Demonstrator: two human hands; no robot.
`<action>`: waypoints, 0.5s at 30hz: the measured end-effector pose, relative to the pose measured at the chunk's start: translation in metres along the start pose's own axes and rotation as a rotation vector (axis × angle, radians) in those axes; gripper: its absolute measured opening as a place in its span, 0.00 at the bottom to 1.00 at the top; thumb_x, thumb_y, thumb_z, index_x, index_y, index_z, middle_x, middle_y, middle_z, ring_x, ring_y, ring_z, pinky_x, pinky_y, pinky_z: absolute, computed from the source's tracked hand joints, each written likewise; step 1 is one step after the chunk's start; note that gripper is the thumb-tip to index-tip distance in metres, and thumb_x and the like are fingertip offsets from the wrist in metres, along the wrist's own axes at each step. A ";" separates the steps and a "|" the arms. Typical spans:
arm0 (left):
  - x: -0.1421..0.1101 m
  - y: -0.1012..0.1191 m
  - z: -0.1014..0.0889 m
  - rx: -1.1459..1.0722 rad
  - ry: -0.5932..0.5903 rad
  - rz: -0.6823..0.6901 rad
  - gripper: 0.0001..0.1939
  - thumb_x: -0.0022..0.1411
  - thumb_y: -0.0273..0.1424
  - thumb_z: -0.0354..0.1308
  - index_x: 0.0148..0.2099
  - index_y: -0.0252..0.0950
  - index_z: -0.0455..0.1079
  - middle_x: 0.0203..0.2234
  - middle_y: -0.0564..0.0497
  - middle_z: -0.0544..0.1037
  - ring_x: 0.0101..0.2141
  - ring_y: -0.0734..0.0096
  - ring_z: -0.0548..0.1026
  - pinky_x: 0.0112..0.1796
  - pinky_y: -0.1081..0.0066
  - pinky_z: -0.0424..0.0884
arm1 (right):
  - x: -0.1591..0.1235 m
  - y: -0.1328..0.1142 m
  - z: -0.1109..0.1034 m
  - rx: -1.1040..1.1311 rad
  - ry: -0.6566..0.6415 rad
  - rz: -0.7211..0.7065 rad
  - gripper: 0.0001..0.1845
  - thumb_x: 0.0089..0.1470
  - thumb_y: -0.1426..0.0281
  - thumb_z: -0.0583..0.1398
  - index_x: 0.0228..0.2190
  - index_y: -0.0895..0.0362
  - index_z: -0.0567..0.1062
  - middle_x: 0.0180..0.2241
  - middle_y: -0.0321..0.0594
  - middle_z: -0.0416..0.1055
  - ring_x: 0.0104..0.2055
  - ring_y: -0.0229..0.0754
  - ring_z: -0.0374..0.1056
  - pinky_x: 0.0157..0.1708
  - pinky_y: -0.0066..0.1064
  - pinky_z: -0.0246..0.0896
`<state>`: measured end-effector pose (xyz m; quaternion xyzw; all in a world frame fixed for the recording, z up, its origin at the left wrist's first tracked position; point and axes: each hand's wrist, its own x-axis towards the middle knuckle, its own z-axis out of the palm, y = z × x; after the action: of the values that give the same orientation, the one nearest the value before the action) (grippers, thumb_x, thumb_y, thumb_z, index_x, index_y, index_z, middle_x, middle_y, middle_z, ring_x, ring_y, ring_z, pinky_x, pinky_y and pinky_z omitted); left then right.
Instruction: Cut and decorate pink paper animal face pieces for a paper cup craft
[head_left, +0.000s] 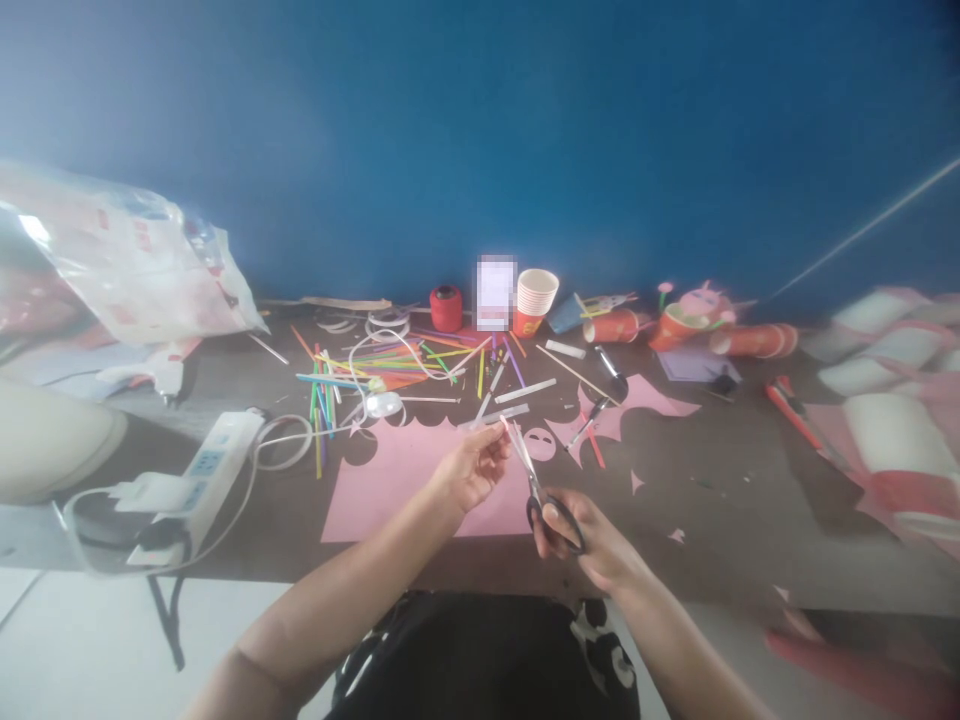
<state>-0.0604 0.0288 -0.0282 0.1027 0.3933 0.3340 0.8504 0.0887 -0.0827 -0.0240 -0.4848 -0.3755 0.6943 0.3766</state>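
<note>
Scissors (531, 472) with black handles are in my right hand (577, 535), its fingers through the loops. Their blades point up and away, slightly apart, close to the fingertips of my left hand (476, 468). Thumb and fingers of the left hand pinch a small piece of pink paper (505, 425), mostly hidden by the fingers. Beneath both hands lies a large pink paper sheet (397, 490) with curved cut edges. A pink round cutout with small holes (539, 444) rests just beyond the blades.
Colourful sticks (405, 365) lie scattered behind the sheet. A power strip (202, 485) with cables and a glue gun (161, 372) are at left. Paper cups (537, 300) stand or lie along the back. A red utility knife (795, 412) and more cups (889, 440) are at right.
</note>
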 end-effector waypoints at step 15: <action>-0.007 -0.007 0.000 0.081 0.001 0.089 0.10 0.45 0.28 0.68 0.30 0.31 0.71 0.21 0.55 0.71 0.20 0.85 0.68 0.18 0.84 0.61 | 0.008 0.009 0.012 0.115 0.074 -0.078 0.21 0.50 0.52 0.58 0.24 0.59 0.68 0.15 0.35 0.67 0.17 0.31 0.51 0.19 0.26 0.41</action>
<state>-0.0597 0.0190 -0.0273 0.1544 0.4019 0.3556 0.8296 0.0738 -0.0817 -0.0325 -0.4727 -0.3393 0.6811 0.4445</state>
